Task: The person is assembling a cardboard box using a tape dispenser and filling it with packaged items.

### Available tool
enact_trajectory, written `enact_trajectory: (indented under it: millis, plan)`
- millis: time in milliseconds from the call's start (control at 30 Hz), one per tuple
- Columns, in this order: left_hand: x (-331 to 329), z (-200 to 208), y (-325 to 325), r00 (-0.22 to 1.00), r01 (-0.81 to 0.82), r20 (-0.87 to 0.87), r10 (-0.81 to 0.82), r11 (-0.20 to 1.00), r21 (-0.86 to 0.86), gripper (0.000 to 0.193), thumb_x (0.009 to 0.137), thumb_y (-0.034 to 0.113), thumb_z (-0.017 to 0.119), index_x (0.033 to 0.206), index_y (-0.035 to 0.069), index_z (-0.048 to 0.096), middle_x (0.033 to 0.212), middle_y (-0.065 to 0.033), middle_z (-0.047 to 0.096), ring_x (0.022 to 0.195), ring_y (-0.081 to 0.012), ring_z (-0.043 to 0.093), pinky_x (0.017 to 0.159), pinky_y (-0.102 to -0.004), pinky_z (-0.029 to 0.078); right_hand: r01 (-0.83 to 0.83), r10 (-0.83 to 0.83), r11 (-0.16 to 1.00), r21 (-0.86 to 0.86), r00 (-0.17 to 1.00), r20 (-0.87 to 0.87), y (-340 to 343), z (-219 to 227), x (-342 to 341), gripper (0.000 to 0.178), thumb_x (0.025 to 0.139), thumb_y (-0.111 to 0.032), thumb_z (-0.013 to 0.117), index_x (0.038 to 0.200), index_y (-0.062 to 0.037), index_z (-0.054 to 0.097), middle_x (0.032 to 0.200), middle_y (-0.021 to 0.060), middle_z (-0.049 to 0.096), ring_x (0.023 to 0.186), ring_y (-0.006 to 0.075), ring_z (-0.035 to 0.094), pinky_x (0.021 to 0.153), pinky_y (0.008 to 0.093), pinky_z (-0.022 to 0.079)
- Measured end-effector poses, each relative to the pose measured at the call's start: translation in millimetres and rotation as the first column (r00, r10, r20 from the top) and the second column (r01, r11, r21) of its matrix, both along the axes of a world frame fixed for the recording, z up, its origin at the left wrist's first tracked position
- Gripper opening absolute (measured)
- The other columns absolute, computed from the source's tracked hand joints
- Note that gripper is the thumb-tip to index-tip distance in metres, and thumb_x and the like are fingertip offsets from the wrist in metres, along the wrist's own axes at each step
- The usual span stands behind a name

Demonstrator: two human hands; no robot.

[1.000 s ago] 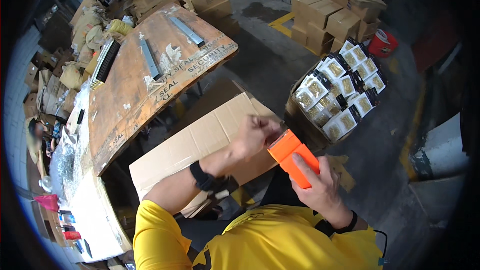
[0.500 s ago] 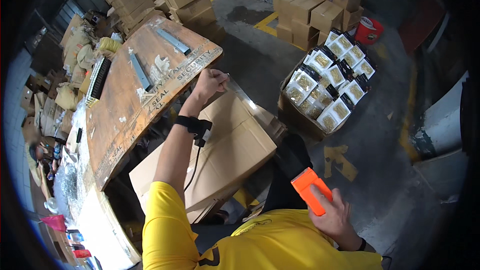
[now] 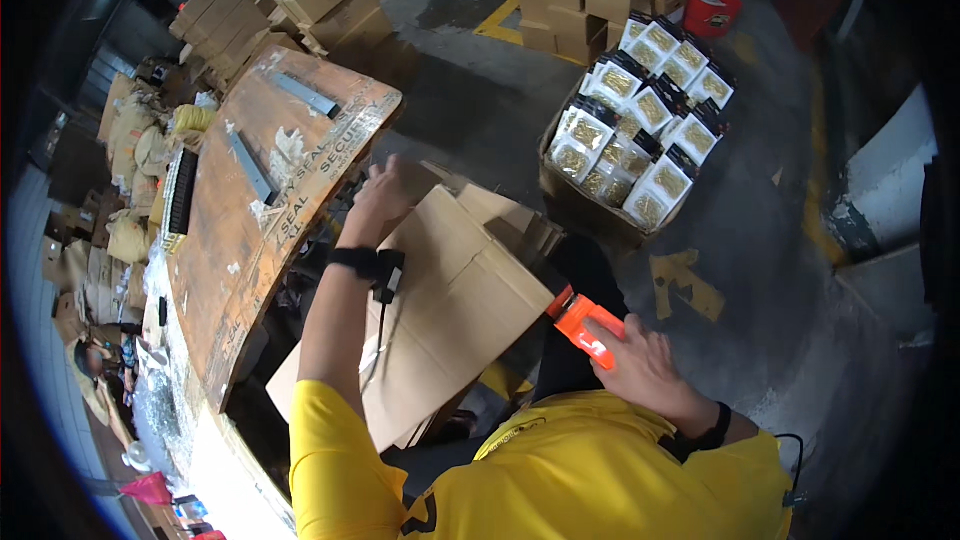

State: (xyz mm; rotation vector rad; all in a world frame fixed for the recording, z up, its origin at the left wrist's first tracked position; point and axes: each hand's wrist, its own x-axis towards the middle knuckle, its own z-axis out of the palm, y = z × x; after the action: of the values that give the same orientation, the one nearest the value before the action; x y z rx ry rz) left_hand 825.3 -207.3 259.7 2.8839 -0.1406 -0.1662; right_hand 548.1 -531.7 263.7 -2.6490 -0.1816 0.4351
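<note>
A large brown cardboard carton (image 3: 455, 305) lies tilted in front of me, with flaps standing out at its far side. My left hand (image 3: 383, 198) is over the carton's far left corner, fingers apart and nothing visible in them. A black strap with a small device is around that wrist. My right hand (image 3: 640, 365) is wrapped round an orange tape dispenser (image 3: 583, 328), whose front end meets the carton's right corner. I cannot make out any tape between the dispenser and the carton.
A worn wooden tabletop (image 3: 215, 270) with metal bars stands left of the carton. Far right of it, an open carton (image 3: 570, 185) is filled with packets of gold-coloured pieces. Stacked cartons (image 3: 555, 0) and a red bucket (image 3: 712, 12) stand behind.
My left hand has opened from a pinch on a clear tape strip and shifted left and down. The dispenser has moved up and left to the carton's corner. The view has shifted.
</note>
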Motion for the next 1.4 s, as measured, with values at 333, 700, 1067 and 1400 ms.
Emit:
enact_trajectory:
  millis: [333, 700, 1067, 1400]
  plan:
    - [-173.5, 40.0, -134.9, 0.87, 0.489, 0.07, -0.488, 0.872, 0.005, 0.072, 0.082, 0.036, 0.062, 0.139, 0.005, 0.031, 0.145, -0.0212, 0.025, 0.138, -0.0348, 0.017, 0.107, -0.059, 0.017, -0.186, 0.225, 0.962, -0.199, 0.954, 0.198, 15.4, -6.9, 17.7, 0.051, 0.069, -0.02, 0.066, 0.117, -0.007, 0.056, 0.089, 0.0192, 0.054, 0.07, 0.0287, 0.061, 0.06, 0.0371, 0.05]
    - [-173.1, 30.8, -117.6, 0.919, 0.389, -0.077, -0.386, 0.92, 0.042, 0.085, 0.08, 0.049, 0.06, 0.142, 0.004, 0.023, 0.15, -0.02, 0.011, 0.139, -0.0398, 0.003, 0.104, -0.0674, 0.01, 0.012, 0.002, 0.984, -0.178, 0.997, 0.076, -34.3, -11.5, 61.1, 0.038, 0.065, -0.017, 0.066, 0.101, -0.0056, 0.063, 0.081, 0.0171, 0.063, 0.084, 0.0337, 0.062, 0.067, 0.0381, 0.051]
    - [-154.9, 58.9, -38.9, 0.929, 0.369, 0.172, -0.329, 0.866, -0.338, 0.077, 0.077, 0.022, 0.067, 0.141, 0.007, 0.028, 0.148, -0.0177, 0.02, 0.138, -0.0342, 0.016, 0.108, -0.053, 0.02, 0.505, 0.184, -0.418, 0.755, 0.861, -0.474, -34.3, -84.7, 33.8, 0.072, 0.06, -0.009, 0.066, 0.128, 0.0024, 0.045, 0.117, 0.0111, 0.059, 0.107, 0.0235, 0.057, 0.093, 0.0355, 0.045]
    - [-384.9, -25.3, 207.4, 0.748, -0.52, -0.179, 0.639, 0.397, -0.756, 0.056, 0.093, 0.032, 0.049, 0.137, 0.0, 0.034, 0.131, -0.0105, 0.046, 0.117, -0.0183, 0.044, 0.1, -0.0314, 0.034, 0.398, 0.546, -0.148, 0.905, 0.796, -0.261, 62.4, -84.4, 98.5, 0.091, 0.047, -0.014, 0.079, 0.129, 0.0028, 0.044, 0.118, 0.0145, 0.058, 0.11, 0.0266, 0.056, 0.098, 0.0386, 0.042]
